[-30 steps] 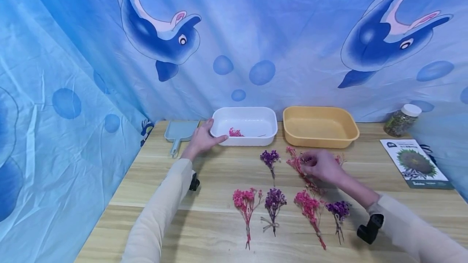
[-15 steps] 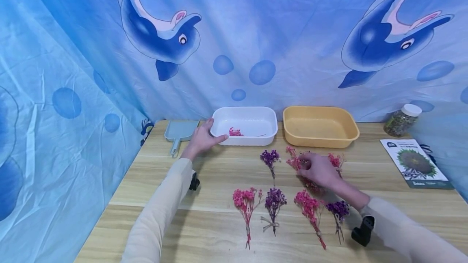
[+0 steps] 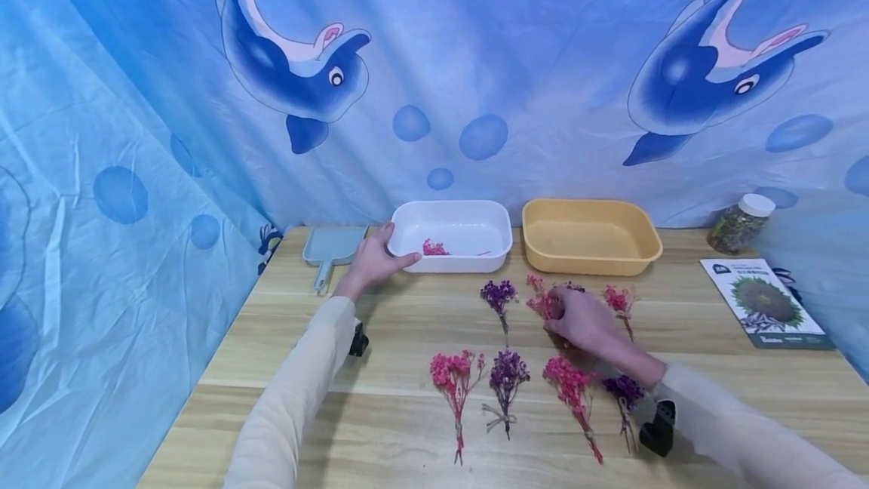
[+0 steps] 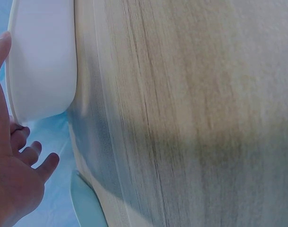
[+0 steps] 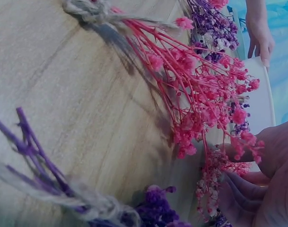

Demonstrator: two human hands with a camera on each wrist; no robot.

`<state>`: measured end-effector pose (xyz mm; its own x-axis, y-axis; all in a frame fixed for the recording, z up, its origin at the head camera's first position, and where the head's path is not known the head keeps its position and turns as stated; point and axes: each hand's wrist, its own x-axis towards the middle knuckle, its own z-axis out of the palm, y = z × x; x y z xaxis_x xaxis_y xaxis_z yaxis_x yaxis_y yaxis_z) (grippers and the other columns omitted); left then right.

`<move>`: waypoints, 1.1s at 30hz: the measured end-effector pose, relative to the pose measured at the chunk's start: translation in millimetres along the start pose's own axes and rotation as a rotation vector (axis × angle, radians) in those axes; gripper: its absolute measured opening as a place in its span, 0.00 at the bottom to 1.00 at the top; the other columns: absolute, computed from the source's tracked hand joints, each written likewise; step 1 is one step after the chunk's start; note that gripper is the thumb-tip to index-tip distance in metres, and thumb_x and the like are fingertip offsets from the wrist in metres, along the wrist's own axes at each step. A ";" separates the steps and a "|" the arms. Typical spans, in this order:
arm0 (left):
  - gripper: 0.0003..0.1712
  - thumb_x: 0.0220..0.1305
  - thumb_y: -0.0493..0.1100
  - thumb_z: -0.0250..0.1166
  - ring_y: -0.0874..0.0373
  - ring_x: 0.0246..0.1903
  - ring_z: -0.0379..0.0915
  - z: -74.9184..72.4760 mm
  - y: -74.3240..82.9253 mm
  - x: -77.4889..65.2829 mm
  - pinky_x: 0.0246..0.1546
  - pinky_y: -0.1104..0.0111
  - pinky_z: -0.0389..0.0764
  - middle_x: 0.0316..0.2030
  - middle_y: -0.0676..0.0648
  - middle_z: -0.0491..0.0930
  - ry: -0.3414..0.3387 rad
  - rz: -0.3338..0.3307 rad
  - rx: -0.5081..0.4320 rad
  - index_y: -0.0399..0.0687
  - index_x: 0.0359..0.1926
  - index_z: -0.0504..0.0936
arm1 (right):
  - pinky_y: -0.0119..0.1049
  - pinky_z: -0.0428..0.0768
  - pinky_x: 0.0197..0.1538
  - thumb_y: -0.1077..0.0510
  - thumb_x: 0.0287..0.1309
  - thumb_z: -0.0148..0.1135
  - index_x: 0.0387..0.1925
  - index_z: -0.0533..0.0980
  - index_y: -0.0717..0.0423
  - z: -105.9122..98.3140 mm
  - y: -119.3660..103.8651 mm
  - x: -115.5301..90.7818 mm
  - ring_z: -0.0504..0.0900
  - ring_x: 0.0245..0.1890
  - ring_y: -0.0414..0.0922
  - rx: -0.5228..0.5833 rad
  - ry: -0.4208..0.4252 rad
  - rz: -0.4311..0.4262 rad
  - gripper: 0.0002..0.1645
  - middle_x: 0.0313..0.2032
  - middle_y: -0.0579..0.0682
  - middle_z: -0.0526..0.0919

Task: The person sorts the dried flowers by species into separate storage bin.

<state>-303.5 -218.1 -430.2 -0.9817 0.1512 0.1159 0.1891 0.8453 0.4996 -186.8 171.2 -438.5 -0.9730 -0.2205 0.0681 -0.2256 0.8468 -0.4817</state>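
Observation:
My left hand (image 3: 372, 259) rests at the left end of a white plastic tub (image 3: 462, 265), thumb on its front rim and the other fingers loosely spread by its side. A few pink flower sprigs (image 3: 434, 247) lie inside that tub. In front of the yellow tub (image 3: 591, 266), my right hand (image 3: 585, 321) pinches a bunch of pink dried flowers (image 3: 538, 296) lying on the table. The right wrist view has the fingertips among its small blossoms (image 5: 210, 182); the hand hides most of the stems. A purple bunch (image 3: 498, 294) lies left of it, a pink one (image 3: 619, 299) right.
Nearer the front lie tied bunches: pink (image 3: 451, 372), purple (image 3: 508, 372), pink (image 3: 570, 383) and purple (image 3: 623, 392). A blue dustpan (image 3: 333, 245) is at the left; a white-lidded jar (image 3: 738, 226) and a printed packet (image 3: 763, 300) are at the right. A dolphin-print curtain (image 3: 434, 81) hangs behind.
My right hand has moved a little left over the pink bunch, uncovering the pink bunch to its right. The left hand keeps its place on the white tub. The view has shifted slightly.

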 end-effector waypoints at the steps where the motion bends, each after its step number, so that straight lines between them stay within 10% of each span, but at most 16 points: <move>1: 0.62 0.55 0.71 0.68 0.40 0.73 0.49 0.1 -0.2 -0.3 0.71 0.50 0.57 0.75 0.37 0.54 0.001 -0.001 -0.002 0.37 0.77 0.54 | 0.38 0.77 0.24 0.60 0.49 0.77 0.55 0.78 0.65 0.7 -0.4 0.2 0.79 0.24 0.42 0.002 -0.002 0.004 0.30 0.29 0.47 0.83; 33: 0.62 0.56 0.70 0.68 0.39 0.73 0.49 1.2 -1.9 -2.2 0.71 0.49 0.56 0.75 0.35 0.55 0.019 0.031 -0.028 0.36 0.76 0.54 | 0.35 0.73 0.15 0.65 0.52 0.72 0.66 0.69 0.63 -9.4 1.0 -2.7 0.73 0.14 0.42 0.190 0.026 -0.039 0.39 0.24 0.49 0.80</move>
<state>-301.7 -219.5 -432.5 -0.9749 0.1666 0.1478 0.2199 0.8256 0.5197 -184.9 177.2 -431.0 -0.9653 -0.2364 0.1113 -0.2522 0.7310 -0.6341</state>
